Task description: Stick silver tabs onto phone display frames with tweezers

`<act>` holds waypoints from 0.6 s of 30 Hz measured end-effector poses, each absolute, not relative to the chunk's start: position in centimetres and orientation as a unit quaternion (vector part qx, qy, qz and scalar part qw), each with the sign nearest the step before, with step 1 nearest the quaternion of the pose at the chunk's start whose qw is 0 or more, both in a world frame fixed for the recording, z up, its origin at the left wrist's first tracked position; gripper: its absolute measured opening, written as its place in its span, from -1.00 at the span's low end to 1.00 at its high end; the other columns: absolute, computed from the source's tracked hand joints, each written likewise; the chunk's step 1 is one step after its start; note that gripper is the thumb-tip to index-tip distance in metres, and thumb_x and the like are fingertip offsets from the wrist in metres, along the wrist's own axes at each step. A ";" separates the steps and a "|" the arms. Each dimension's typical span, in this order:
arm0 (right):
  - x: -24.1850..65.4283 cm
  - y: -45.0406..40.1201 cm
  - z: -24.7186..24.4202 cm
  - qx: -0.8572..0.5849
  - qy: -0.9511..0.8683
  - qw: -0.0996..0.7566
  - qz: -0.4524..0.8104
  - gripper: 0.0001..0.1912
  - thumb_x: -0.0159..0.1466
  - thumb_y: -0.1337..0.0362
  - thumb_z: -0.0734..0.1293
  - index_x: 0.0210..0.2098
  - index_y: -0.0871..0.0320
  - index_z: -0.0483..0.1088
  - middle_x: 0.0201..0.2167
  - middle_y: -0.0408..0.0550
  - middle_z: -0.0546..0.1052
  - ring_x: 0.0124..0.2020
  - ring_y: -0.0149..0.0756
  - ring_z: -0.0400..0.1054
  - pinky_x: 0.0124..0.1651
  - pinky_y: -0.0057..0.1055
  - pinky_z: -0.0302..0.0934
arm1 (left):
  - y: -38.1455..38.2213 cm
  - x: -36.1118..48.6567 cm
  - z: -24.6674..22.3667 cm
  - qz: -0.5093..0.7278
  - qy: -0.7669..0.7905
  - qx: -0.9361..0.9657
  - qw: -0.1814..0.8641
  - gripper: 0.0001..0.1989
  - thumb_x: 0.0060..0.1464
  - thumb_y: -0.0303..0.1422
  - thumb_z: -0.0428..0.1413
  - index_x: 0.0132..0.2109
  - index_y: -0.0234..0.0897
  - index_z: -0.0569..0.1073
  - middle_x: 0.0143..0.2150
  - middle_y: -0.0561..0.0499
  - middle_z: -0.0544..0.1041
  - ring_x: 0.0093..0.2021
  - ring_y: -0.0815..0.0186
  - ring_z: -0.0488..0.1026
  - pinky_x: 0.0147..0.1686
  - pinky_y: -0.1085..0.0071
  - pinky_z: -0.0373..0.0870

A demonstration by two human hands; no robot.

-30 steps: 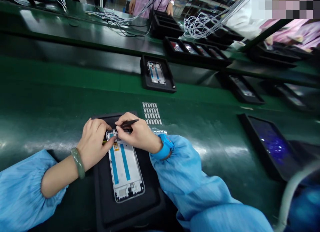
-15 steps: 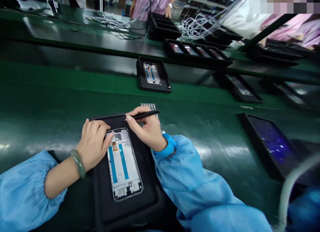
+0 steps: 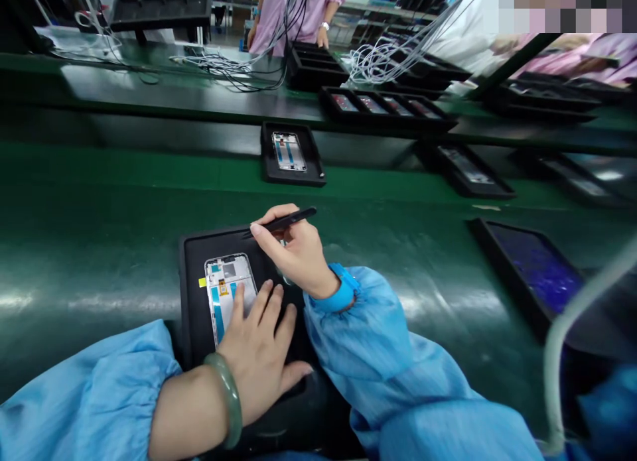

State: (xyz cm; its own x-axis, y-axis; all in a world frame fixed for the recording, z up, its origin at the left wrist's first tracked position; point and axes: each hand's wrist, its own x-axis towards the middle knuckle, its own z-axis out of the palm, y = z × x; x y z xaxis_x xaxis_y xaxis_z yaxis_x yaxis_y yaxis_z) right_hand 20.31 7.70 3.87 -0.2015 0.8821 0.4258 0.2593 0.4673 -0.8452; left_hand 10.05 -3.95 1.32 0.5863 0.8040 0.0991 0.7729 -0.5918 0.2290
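Observation:
A phone frame [image 3: 245, 270] with blue strips and a small orange flex piece lies in a black tray [image 3: 188, 315]. My left hand [image 3: 256, 355] rests over the lower part of this frame, fingers spread, hiding that end. At the frame's upper left edge a small yellow tab [image 3: 202, 282] sticks out. My right hand [image 3: 301, 252], above the tray's upper right side, is closed around slim black tweezers [image 3: 291, 219]. Their tips point left, over the tray and apart from the phone frame.
A second tray [image 3: 269, 172] with a similar phone frame stands farther back on the green bench. Trays with phone parts [image 3: 388, 109] and bundled white cables [image 3: 373, 63] lie on the raised shelf. To the right are a dark tray [image 3: 532, 262] and a pale hose [image 3: 555, 381]. People stand beyond.
My left hand has moved from the phone's upper left corner down and right, spreading over its lower half. The yellow tab now shows. A white patterned sheet behind my right hand no longer shows.

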 end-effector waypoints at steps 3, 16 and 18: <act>20.2 7.8 3.1 -0.391 -0.701 0.458 0.381 -0.87 0.18 0.25 0.33 -0.32 0.13 0.30 -0.37 -0.15 0.43 -0.38 -0.43 0.39 -0.31 -0.46 0.36 | -4.2 10.9 0.6 0.085 0.449 0.887 0.066 -0.34 0.11 0.05 -0.13 0.16 -0.37 0.26 0.26 -0.37 0.14 0.28 -0.12 0.00 0.11 -0.31 -0.05; 19.1 7.4 0.9 -0.375 -0.730 0.357 0.446 -0.86 0.16 0.23 0.34 -0.32 0.17 0.37 -0.35 -0.11 0.49 -0.26 -0.35 0.42 -0.20 -0.37 0.34 | -4.3 10.7 -0.2 0.098 0.443 0.887 0.081 -0.34 0.12 0.04 -0.15 0.19 -0.35 0.20 0.23 -0.33 0.18 0.26 -0.13 0.02 0.13 -0.32 -0.10; 19.1 7.5 0.8 -0.370 -0.735 0.356 0.442 -0.86 0.17 0.23 0.34 -0.31 0.17 0.37 -0.34 -0.11 0.49 -0.25 -0.35 0.43 -0.19 -0.37 0.35 | -4.3 10.7 -0.2 0.101 0.442 0.887 0.083 -0.33 0.11 0.06 -0.15 0.18 -0.35 0.21 0.22 -0.33 0.19 0.25 -0.13 0.04 0.13 -0.31 -0.10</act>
State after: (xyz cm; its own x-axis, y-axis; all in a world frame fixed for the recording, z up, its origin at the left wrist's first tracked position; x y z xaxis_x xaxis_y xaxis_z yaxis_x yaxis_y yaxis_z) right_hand 19.15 7.49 0.80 -0.4725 0.8592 0.1963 0.2290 0.3347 -0.9141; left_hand 10.75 -4.29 -0.18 0.5886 0.8016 0.1048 0.7681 -0.5950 0.2369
